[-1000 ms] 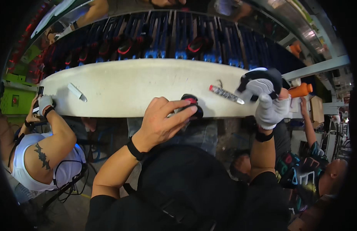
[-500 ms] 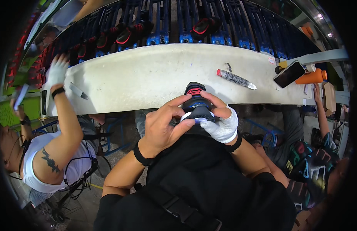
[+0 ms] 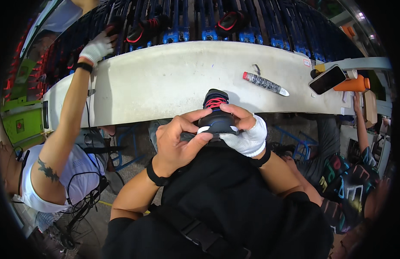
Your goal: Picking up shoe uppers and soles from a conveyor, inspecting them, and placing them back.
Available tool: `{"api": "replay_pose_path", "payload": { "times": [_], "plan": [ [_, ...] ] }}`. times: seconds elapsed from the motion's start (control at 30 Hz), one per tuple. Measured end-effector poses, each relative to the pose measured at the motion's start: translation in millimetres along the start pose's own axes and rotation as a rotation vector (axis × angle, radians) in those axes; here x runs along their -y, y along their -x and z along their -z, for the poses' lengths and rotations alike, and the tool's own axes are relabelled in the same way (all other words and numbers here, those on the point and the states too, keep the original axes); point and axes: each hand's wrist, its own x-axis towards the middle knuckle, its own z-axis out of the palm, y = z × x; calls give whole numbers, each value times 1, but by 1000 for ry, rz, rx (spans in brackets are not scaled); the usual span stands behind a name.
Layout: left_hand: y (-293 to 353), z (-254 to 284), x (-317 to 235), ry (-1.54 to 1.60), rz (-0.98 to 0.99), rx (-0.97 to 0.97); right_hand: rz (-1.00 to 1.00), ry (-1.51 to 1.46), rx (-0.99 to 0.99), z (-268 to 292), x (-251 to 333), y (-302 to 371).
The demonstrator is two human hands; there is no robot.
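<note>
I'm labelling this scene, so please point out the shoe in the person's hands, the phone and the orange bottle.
Held shoe (image 3: 215, 116): head view, on its dark upper, beyond the laces.
Phone (image 3: 328, 80): head view, on its dark screen.
Orange bottle (image 3: 352, 84): head view, on its body.

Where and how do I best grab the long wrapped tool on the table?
Probably by the wrapped middle of the tool, from above and the near side, closing across it. It lies flat and slanted, its bare pale tip to the right and nearer, so a mid-body grip avoids that tip. A dark strip lies on the far side. The right hand is closer, but holds the shoe.
</note>
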Motion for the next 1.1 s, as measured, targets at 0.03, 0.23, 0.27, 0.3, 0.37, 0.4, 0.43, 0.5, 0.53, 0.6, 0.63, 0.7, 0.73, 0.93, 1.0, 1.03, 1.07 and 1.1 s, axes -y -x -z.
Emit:
{"api": "replay_pose_path", "payload": {
  "times": [0.03,0.23,0.27,0.3,0.37,0.4,0.43,0.5,0.53,0.6,0.63,0.7,0.73,0.93,1.0,1.03,1.07,1.1],
  "plan": [
    [-1,3,1,35,44,-5,-17,-24,-14,-2,-2,-2],
    [-47,45,-43,-325,71,271,89,203,-19,-16,6,-29],
    [-61,48,-56,-535,-31,334,91,266,61,-17,13,-32],
    [-71,43,-68,-611,-11,402,87,278,64,-21,16,-31],
    [-67,39,-55,-698,39,497,20,380,147,-21,28,-30],
    [-64,39,-51,-771,85,580,-47,492,243,-18,32,-26],
    [-65,41,-55,-803,134,582,-98,514,252,-13,31,-22],
    [-62,52,-44,-805,180,595,-118,601,190,-10,20,-13],
    [-59,54,-38,-800,226,591,-128,648,174,-9,18,-11],
    [-50,52,-34,-781,163,556,-165,636,176,-12,20,-11],
    [-47,52,-33,-791,164,532,-243,607,196,-13,21,-14],
    [-42,50,-30,-798,164,507,-321,580,216,-11,19,-15],
    [-38,48,-30,-801,165,490,-273,619,222,-10,18,-16],
    [-41,36,-51,-805,141,522,-196,749,261,5,12,-11],
    [-41,30,-51,-772,146,550,-225,813,309,11,21,-12],
    [-41,27,-47,-644,54,483,-195,807,207,11,33,-22],
    [-41,21,-41,-515,-41,411,-163,799,106,14,44,-33],
    [-40,10,-35,-433,-64,355,-173,709,254,28,52,-37]
  ]
}}
